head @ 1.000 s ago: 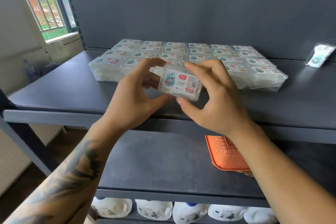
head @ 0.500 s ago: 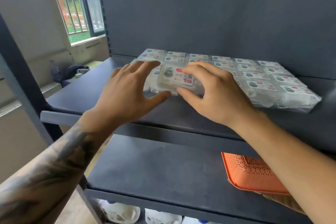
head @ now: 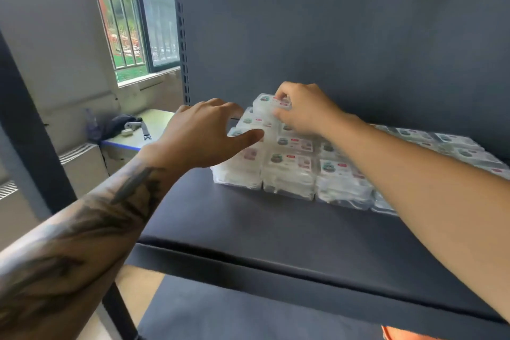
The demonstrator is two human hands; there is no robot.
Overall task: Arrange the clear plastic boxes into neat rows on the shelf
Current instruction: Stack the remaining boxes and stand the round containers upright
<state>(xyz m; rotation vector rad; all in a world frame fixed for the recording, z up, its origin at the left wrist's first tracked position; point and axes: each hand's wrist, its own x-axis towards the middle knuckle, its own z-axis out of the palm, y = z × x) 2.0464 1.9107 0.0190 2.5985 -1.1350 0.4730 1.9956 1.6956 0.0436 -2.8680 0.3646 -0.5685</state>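
Note:
Several clear plastic boxes (head: 288, 167) with green-and-red labels lie in rows on the dark grey shelf (head: 248, 223). My right hand (head: 305, 110) pinches one box (head: 266, 103) at the back left corner of the block, on top of the lower layer. My left hand (head: 204, 135) hovers with fingers spread over the left edge of the rows, its thumb close to a box; contact is unclear. My right forearm hides part of the right-hand boxes.
The shelf's dark back panel (head: 345, 44) stands right behind the boxes. A dark upright post (head: 33, 132) is at the left. A lower shelf (head: 248, 317) shows below, with an orange basket corner (head: 394, 335) at the bottom edge. A window and desk are at far left.
Both hands have carried the box from in front of the shelf to the back left corner of the rows. My left hand has let go; only my right hand holds it now.

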